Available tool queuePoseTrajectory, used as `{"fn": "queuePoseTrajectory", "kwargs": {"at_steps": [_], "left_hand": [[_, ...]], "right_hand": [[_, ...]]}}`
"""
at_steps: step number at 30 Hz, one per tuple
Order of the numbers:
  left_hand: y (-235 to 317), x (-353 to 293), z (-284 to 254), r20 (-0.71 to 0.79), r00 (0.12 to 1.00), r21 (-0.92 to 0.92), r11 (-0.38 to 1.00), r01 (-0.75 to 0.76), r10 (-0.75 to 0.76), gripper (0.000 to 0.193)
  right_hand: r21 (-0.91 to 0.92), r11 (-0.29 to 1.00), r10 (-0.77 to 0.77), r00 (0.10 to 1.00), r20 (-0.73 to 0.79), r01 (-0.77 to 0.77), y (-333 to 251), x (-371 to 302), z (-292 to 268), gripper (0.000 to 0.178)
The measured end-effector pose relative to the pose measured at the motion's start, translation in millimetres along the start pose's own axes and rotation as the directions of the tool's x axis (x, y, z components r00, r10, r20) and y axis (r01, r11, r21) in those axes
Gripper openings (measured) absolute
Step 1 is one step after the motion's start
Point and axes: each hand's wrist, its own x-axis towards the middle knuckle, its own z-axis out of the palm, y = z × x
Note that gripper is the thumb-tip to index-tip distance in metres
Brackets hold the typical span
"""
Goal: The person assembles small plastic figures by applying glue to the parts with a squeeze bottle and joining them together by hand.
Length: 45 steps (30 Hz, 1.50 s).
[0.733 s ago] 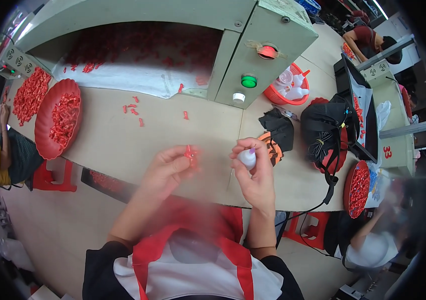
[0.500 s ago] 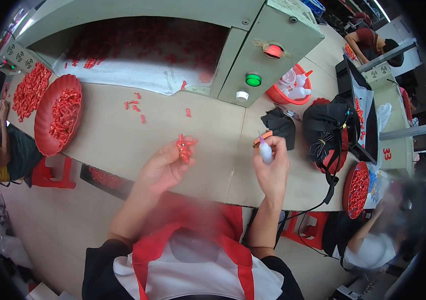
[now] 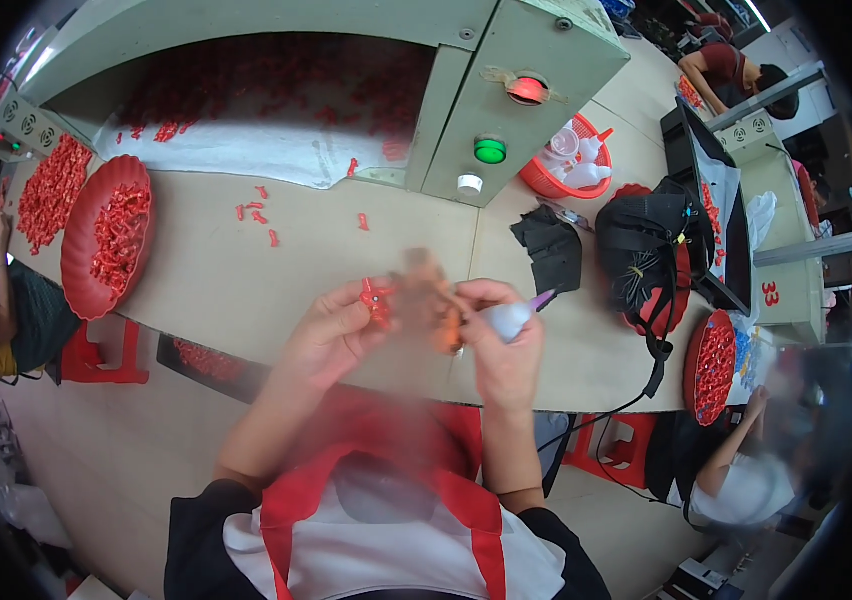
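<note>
One red figurine (image 3: 376, 300) held, red pieces (image 3: 363, 222) loose on the tabletop (image 3: 208, 270)
Left hand (image 3: 330, 328) pinches it; right hand (image 3: 508, 362) grips a squeeze bottle (image 3: 509, 320).

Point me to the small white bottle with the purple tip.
In the head view, the white bottle is right of centre, held in the right hand, its purple tip near the black cloth.

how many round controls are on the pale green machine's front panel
3, in a slanting row: red button at the top, green button in the middle, white knob at the bottom. None looks hidden.
</note>
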Motion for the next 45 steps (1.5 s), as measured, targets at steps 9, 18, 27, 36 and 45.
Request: {"fn": "queuePoseTrajectory", "kwargs": {"at_steps": [9, 18, 27, 36, 45], "left_hand": [[-6, -7, 18, -0.072, 0.927, 0.44, 0.846, -0.301, 0.368, 0.026], [-9, -3, 18, 0.04, 0.898, 0.48, 0.78, -0.402, 0.438, 0.026], [-1, -6, 29, -0.196, 0.874, 0.63, 0.741, -0.235, 0.444, 0.028], [7, -7, 40, -0.089, 0.813, 0.796, 0.532, -0.288, 0.575, 0.027], [10, -10, 49, -0.114, 0.84, 0.829, 0.517, -0.214, 0.53, 0.028]], "right_hand": [[-0.39, 0.887, -0.175, 0.961, 0.213, 0.248, 6, -5, 33, 0.027], [-0.353, 0.931, 0.001, 0.967, 0.254, 0.091, 6, 10, 4, 0.018], [-0.703, 0.679, -0.288, 0.958, 0.014, 0.214, -12, 4, -33, 0.042], [-0.558, 0.515, -0.535, 0.752, 0.385, 0.651, -15, -14, -3, 0.038], [-0.511, 0.33, -0.653, 0.583, 0.484, 0.794, -15, -14, 13, 0.034]]}}
